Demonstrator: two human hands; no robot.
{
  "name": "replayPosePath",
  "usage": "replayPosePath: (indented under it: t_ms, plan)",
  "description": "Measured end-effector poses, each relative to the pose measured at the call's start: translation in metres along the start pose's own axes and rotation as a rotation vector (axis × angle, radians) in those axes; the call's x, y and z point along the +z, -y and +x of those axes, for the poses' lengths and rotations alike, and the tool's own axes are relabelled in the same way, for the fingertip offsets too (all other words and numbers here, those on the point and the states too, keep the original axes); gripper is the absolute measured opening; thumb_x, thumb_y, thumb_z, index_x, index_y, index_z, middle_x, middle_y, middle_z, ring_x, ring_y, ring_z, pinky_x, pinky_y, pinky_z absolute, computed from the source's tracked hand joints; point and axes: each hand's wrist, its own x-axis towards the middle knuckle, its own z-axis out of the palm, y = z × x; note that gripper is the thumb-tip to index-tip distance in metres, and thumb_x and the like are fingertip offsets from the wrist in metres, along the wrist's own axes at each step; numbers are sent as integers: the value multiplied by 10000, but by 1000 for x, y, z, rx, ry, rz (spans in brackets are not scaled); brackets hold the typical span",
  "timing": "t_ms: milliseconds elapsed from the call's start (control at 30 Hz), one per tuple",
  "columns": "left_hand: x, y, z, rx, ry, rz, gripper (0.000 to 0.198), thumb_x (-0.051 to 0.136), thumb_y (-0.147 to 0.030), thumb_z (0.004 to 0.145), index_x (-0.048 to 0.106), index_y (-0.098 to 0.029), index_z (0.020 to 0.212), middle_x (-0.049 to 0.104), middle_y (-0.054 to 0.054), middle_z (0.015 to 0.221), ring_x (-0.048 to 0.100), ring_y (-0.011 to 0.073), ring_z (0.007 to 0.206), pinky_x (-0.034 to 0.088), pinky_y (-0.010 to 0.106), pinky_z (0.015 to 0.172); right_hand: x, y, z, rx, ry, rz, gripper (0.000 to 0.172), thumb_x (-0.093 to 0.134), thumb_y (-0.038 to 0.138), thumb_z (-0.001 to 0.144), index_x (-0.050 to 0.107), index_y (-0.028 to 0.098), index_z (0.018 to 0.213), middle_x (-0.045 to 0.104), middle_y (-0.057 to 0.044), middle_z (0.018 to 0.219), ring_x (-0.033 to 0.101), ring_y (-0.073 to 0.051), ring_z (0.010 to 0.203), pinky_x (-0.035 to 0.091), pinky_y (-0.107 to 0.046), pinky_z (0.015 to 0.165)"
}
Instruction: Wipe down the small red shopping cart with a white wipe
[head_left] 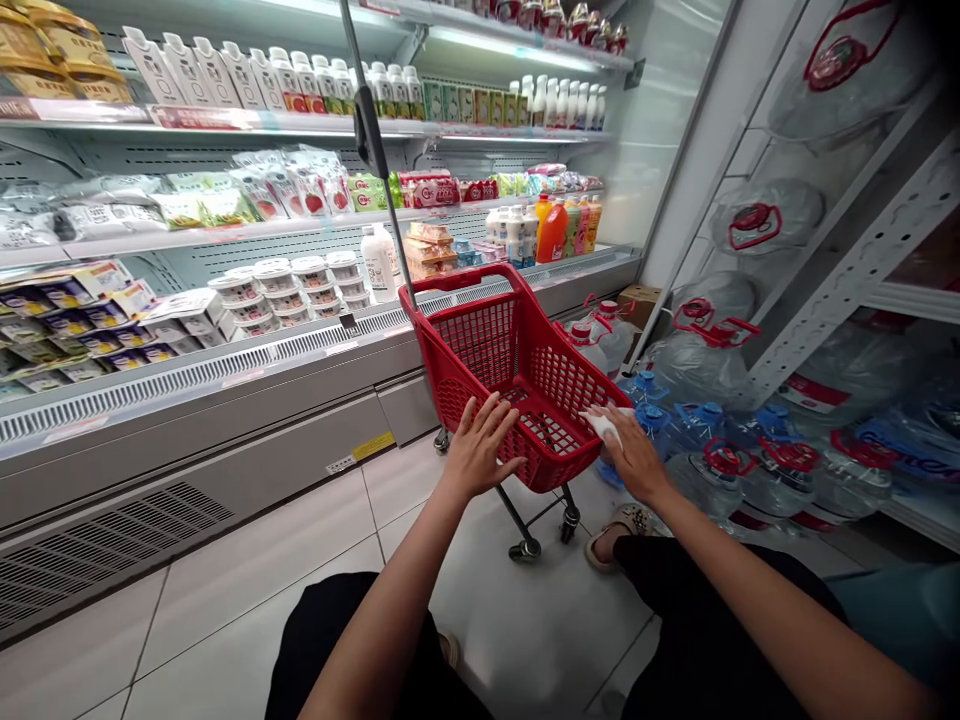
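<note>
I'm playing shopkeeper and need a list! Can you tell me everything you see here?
Cart: one, red, middle
Pole: one, grey and black, at the cart's far left corner
Cloth: one, white, at the cart's near right edge
Fridge: one, grey and white, left and behind
Cartons: about five, white, fridge, upper left
Bags: many, mostly white, fridge, middle left
Tubs: about twelve, white, fridge, low
Big bottle: one, orange, fridge, low right
Label: one, yellow, fridge front
Jugs: many, clear or bluish, right
Rack: one, white, far right
Floor: one, pale, below
Shoes: two, beige, floor
Trousers: one pair, black, bottom
Left hand: one, bare, at the cart's near edge
Right hand: one, bare, on the cloth
</note>
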Motion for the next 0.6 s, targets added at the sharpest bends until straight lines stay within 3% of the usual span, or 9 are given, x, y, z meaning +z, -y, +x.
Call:
replayPosePath:
  t_ms: [133,267,367,533,600]
  plan:
    - [0,-6,4,14,24,-17,777,529,-605,1002,323,-235,1653,445,70,1649,165,318,1625,39,572,1339,3,-38,21,92,19,45,545,228,426,1099,473,296,1568,538,-34,1585,374,-240,1546,283,-572,1277]
    - [-3,-7,6,13,47,-13,806,588,-562,989,247,-315,1676,288,11,1734,104,328,1634,92,572,1333,14,-37,35,233,-4,105,564,245,478,1088,542,270,1520,558,-76,1563,408,-287,1525,315,-631,1241]
    - [-5,-9,8,12,49,1,844,619,-542,976,199,-353,1683,164,-5,1768,81,341,1636,105,585,1325,25,0,29,202,-63,126,557,230,446,1094,493,285,1558,548,-62,1572,380,-269,1541,311,-610,1250]
    - [-5,-17,8,4,54,-5,911,641,-536,956,152,-319,1694,127,10,1773,99,314,1636,109,552,1330,30,89,7,28,-62,62,571,241,338,1093,298,289,1660,488,-59,1620,396,-255,1528,276,-567,1271]
    - [-4,-19,8,5,60,-5,961,664,-548,933,137,-298,1697,118,15,1774,109,308,1636,106,531,1333,27,106,4,-19,-47,16,597,253,318,1088,225,272,1683,420,-73,1665,400,-258,1524,289,-541,1269]
